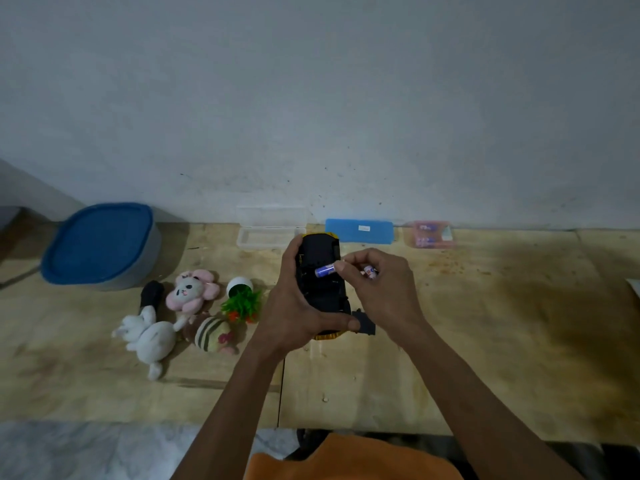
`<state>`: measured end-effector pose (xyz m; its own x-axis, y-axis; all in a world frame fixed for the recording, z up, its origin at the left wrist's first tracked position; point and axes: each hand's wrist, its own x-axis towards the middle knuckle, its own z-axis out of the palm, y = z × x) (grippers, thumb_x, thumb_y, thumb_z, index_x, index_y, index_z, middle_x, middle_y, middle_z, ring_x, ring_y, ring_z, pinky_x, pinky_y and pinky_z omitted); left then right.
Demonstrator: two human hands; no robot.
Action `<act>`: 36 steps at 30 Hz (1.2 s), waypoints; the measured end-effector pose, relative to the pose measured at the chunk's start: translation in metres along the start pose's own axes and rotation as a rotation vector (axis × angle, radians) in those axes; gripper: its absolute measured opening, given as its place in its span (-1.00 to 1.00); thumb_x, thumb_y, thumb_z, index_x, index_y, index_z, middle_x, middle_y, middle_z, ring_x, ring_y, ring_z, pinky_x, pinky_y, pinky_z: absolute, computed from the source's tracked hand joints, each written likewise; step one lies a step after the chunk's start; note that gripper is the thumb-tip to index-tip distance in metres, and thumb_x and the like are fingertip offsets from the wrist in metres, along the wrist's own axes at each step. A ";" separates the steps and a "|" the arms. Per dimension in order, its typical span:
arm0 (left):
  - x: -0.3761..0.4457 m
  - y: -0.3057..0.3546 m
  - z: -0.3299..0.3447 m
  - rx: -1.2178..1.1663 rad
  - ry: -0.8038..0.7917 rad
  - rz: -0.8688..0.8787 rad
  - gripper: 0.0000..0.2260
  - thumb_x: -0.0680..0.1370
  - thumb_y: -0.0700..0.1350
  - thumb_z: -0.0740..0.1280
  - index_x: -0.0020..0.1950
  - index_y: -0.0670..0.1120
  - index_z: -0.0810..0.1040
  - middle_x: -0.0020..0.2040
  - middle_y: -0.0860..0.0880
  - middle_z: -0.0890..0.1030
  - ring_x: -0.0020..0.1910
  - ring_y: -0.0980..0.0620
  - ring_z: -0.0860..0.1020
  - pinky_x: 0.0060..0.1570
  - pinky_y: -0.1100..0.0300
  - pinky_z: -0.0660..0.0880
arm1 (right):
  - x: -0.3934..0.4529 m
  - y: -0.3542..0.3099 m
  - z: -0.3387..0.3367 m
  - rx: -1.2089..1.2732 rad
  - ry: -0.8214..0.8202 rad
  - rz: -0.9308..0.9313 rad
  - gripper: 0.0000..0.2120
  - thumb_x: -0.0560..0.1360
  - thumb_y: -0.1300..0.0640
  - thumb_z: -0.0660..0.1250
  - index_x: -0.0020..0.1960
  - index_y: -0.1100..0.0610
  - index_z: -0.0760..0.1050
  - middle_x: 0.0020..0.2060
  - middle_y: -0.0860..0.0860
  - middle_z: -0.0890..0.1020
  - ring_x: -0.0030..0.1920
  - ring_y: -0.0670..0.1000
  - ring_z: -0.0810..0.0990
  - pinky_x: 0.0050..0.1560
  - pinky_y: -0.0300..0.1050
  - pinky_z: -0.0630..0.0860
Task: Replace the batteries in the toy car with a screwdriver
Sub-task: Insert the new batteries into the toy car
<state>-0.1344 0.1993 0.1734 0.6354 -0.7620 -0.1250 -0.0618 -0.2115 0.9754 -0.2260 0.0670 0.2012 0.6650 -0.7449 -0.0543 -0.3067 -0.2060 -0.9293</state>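
The toy car is upside down above the wooden table, its black underside facing me and yellow body showing at both ends. My left hand grips it from the left side. My right hand pinches a blue battery by its end over the open compartment, and a second battery sticks out between its fingers. A small black battery cover lies on the table just right of the car. No screwdriver is in sight.
Against the wall stand an open clear plastic box, a blue case and a pink pack of batteries. A blue-lidded tub sits far left. Plush toys and a tipped potted plastic plant lie left of the car.
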 end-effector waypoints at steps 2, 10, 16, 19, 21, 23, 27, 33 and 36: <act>0.000 0.002 -0.002 -0.002 0.003 -0.004 0.29 0.10 -0.13 0.75 0.61 0.22 0.00 0.37 0.31 0.42 0.20 0.28 0.57 0.10 0.14 0.62 | 0.000 0.000 0.003 -0.025 -0.003 -0.028 -0.90 0.46 0.06 0.50 -0.08 0.09 0.67 -0.22 -0.11 0.70 -0.17 -0.17 0.63 -0.19 -0.40 0.50; -0.002 -0.003 -0.004 -0.011 -0.002 -0.012 0.30 0.08 -0.14 0.75 0.60 0.22 0.01 0.39 0.26 0.43 0.24 0.21 0.57 0.15 0.05 0.62 | -0.002 0.002 0.008 -0.043 0.013 -0.061 -0.88 0.42 0.05 0.54 -0.10 0.09 0.72 -0.26 -0.09 0.71 -0.19 -0.11 0.65 -0.05 -0.15 0.59; -0.001 0.002 -0.005 -0.006 -0.001 -0.014 0.31 0.06 -0.12 0.76 0.60 0.23 0.01 0.43 0.19 0.42 0.23 0.17 0.59 0.15 0.01 0.62 | 0.003 -0.002 0.008 -0.062 -0.005 -0.049 -0.89 0.39 0.05 0.57 -0.15 0.08 0.72 -0.24 -0.08 0.72 -0.19 -0.12 0.66 -0.05 -0.10 0.61; 0.001 0.004 -0.007 0.004 -0.008 -0.014 0.34 0.03 -0.06 0.76 0.61 0.22 0.01 0.39 0.25 0.42 0.24 0.22 0.57 0.16 0.07 0.61 | 0.005 -0.002 0.008 0.002 -0.016 0.005 -0.88 0.36 0.07 0.59 -0.17 0.10 0.72 -0.28 -0.07 0.72 -0.21 -0.10 0.67 -0.06 -0.08 0.63; 0.000 0.006 -0.006 0.015 -0.019 -0.007 0.33 0.06 -0.15 0.76 0.62 0.19 0.01 0.37 0.29 0.43 0.21 0.30 0.57 0.11 0.15 0.62 | 0.005 -0.001 0.009 0.036 -0.027 0.045 -0.87 0.34 0.10 0.61 -0.20 0.13 0.71 -0.30 -0.04 0.72 -0.22 -0.07 0.68 -0.10 -0.11 0.64; -0.002 0.006 -0.003 0.001 -0.027 -0.007 0.31 0.08 -0.25 0.74 0.62 0.17 0.03 0.34 0.31 0.44 0.21 0.28 0.58 0.09 0.15 0.63 | 0.005 -0.001 0.011 0.077 -0.045 0.085 -0.85 0.30 0.14 0.64 -0.22 0.14 0.70 -0.31 -0.01 0.72 -0.24 -0.06 0.70 -0.16 -0.14 0.66; -0.004 -0.002 0.001 -0.028 -0.016 -0.022 0.28 0.10 -0.33 0.72 0.62 0.15 0.05 0.35 0.23 0.48 0.26 0.13 0.59 0.12 0.06 0.63 | 0.007 0.003 0.014 0.067 -0.095 0.098 -0.82 0.27 0.12 0.65 -0.21 0.13 0.70 -0.33 0.00 0.70 -0.30 -0.09 0.67 -0.28 -0.21 0.63; -0.007 -0.016 0.001 -0.015 0.026 -0.038 0.17 0.08 -0.24 0.75 0.47 0.32 0.17 0.26 0.37 0.49 0.28 0.13 0.55 0.09 0.11 0.63 | 0.006 0.008 0.011 0.239 -0.068 0.412 -0.67 0.41 -0.09 0.53 -0.10 0.17 0.61 -0.35 0.05 0.57 -0.45 -0.06 0.46 -0.50 -0.19 0.42; -0.008 -0.023 -0.004 0.025 0.049 -0.036 0.12 0.06 -0.14 0.76 0.34 0.47 0.16 0.18 0.52 0.46 0.26 0.23 0.53 0.12 0.16 0.61 | 0.010 0.004 0.003 0.768 -0.104 0.840 -0.68 0.64 0.00 0.25 0.08 0.28 0.51 -0.30 0.10 0.48 -0.40 -0.05 0.41 -0.53 -0.29 0.38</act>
<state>-0.1349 0.2126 0.1528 0.6743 -0.7231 -0.1500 -0.0573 -0.2537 0.9656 -0.2187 0.0607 0.1960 0.5106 -0.3999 -0.7611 -0.2081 0.8014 -0.5607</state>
